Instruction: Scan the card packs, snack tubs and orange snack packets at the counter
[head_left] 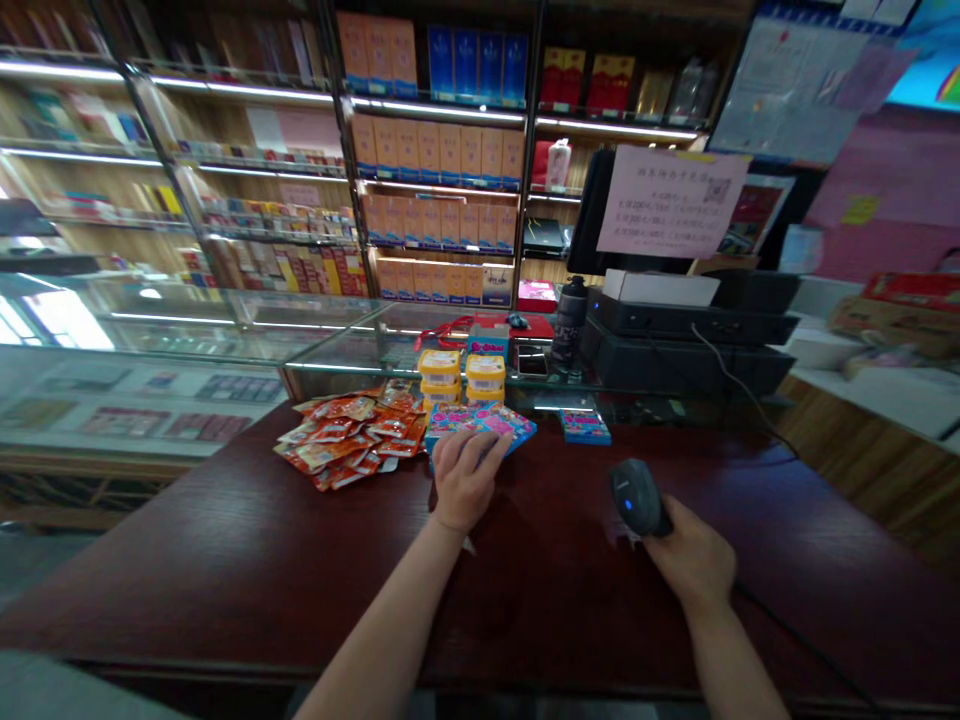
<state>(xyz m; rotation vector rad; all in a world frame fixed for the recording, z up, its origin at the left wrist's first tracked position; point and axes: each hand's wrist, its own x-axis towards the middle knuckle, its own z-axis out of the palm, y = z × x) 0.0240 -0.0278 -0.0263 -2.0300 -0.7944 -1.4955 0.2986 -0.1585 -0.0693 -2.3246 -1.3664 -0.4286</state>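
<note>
scanner (634, 497) juts forward from the right hand (694, 560), which grips its handle.

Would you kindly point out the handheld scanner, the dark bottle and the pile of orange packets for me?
Handheld scanner (637, 499): head view, on its dark head.
Dark bottle (570, 325): head view, on the middle of its body.
Pile of orange packets (354, 435): head view, near the heap's middle.

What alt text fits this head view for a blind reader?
A person's right hand holds a dark handheld scanner above a dark red counter, the left hand on a blue and pink box. Orange packets lie left of the box, yellow tubs behind it; stocked shelves fill the background.
</note>
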